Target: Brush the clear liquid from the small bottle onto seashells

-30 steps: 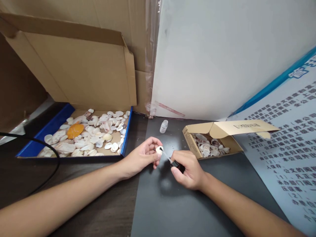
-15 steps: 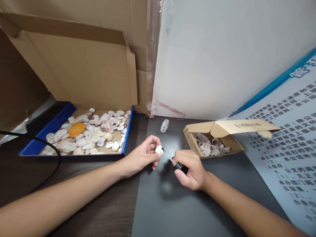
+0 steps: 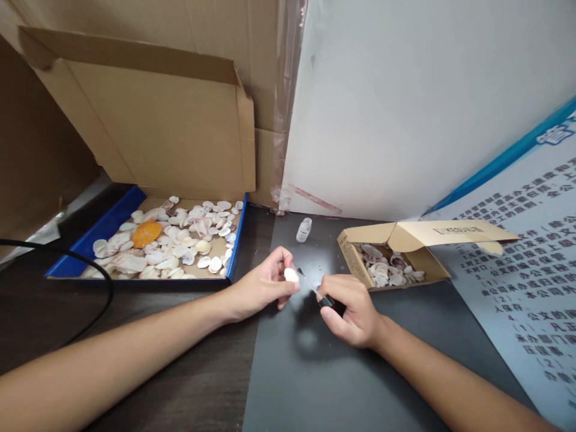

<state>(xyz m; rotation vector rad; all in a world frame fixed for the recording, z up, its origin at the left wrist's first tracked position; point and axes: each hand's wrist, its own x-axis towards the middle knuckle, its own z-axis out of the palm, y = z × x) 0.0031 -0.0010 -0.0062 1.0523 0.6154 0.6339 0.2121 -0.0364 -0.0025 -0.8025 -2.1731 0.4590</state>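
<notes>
Shell [image 3: 291, 275] pinched between thumb and fingers of the left hand [image 3: 265, 283], on the near side of the small clear bottle [image 3: 304, 230]. Black-capped brush [image 3: 326, 301] gripped in the right hand [image 3: 350, 309], also nearer than the bottle, tip just beside the shell, apparently not touching. By the look of it, light and stiff, likely brittle along the thin rim, perhaps slippery if wet. Best held lightly by opposite edges, without hard squeezing. Left of the bottle, blue-sided box [image 3: 99, 233] with loose shells; to its right, smaller cardboard box [image 3: 354, 259] with more.
</notes>
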